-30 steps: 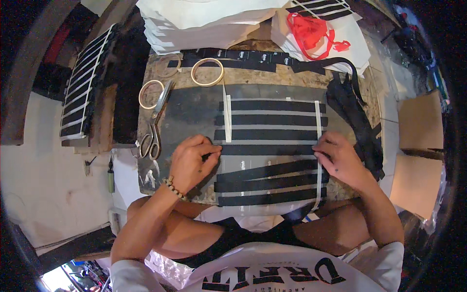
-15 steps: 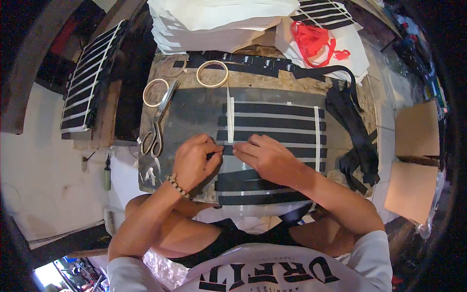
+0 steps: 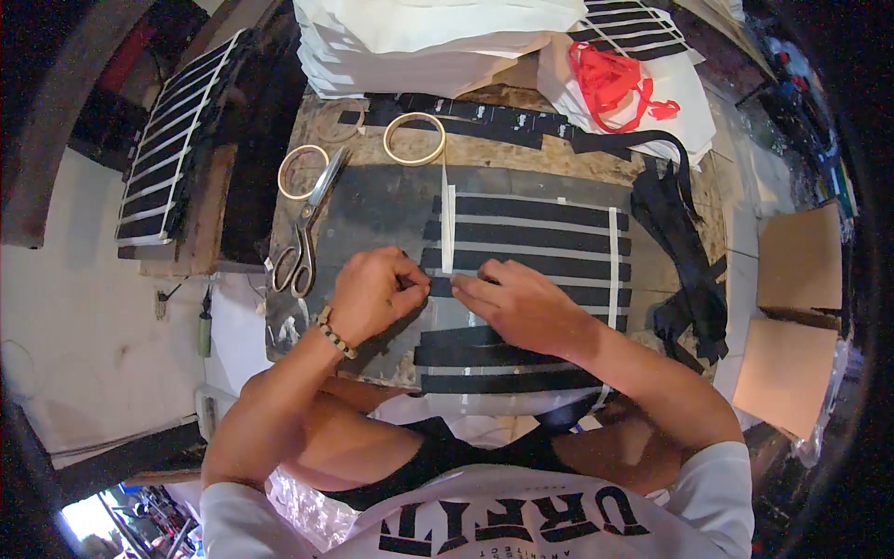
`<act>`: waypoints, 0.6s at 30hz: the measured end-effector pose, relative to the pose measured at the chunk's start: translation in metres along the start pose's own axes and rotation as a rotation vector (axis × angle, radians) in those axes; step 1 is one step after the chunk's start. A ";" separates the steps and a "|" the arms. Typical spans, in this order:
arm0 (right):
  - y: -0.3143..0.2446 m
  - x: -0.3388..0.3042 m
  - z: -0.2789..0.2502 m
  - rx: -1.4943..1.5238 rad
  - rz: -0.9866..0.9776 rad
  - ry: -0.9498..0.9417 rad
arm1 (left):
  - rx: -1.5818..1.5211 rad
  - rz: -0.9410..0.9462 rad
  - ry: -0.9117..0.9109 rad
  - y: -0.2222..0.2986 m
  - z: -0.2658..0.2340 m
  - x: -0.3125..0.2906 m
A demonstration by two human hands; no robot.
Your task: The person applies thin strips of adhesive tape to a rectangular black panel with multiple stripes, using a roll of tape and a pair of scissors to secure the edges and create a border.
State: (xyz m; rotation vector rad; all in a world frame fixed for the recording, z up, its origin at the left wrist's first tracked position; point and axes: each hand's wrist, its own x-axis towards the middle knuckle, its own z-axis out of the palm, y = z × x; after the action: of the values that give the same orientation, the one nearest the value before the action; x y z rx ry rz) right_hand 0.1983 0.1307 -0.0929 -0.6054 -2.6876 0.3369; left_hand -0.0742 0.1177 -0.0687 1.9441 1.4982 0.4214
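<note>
Left hand point(image 3: 372, 293) and right hand point(image 3: 521, 303) meet at the left end of a black strip point(image 3: 531, 264), both pinching it closed-fingered. The strip lies among parallel strips on the dark work board point(image 3: 372, 210). Scissors point(image 3: 307, 233) rest just left.

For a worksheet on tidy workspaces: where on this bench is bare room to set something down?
Bare wood between tape ring and black straps; dark mat right of scissors. Crowded around left hand, right hand and black strips.

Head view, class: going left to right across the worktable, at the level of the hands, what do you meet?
Scissors → left hand → right hand → white tape strip running across the black strips' right ends → heap of loose black straps.
</note>
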 end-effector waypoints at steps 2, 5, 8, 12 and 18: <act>0.000 0.000 0.000 0.039 0.028 -0.018 | 0.014 0.016 -0.057 -0.002 -0.004 0.005; 0.001 -0.002 0.002 0.059 0.031 -0.001 | 0.081 0.110 -0.086 -0.007 -0.021 0.025; 0.002 -0.002 0.001 0.037 0.016 0.001 | 0.093 -0.009 -0.020 -0.008 -0.043 0.067; 0.000 0.000 -0.004 0.022 0.004 -0.007 | 0.242 -0.084 0.298 -0.030 -0.045 0.132; -0.006 0.003 -0.001 -0.033 -0.004 -0.036 | 0.383 -0.108 0.473 -0.068 -0.030 0.158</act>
State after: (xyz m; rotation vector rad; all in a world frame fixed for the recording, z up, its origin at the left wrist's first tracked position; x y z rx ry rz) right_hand 0.1940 0.1268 -0.0895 -0.6097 -2.7329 0.3055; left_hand -0.0953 0.2861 -0.1113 2.1350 2.1034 0.6144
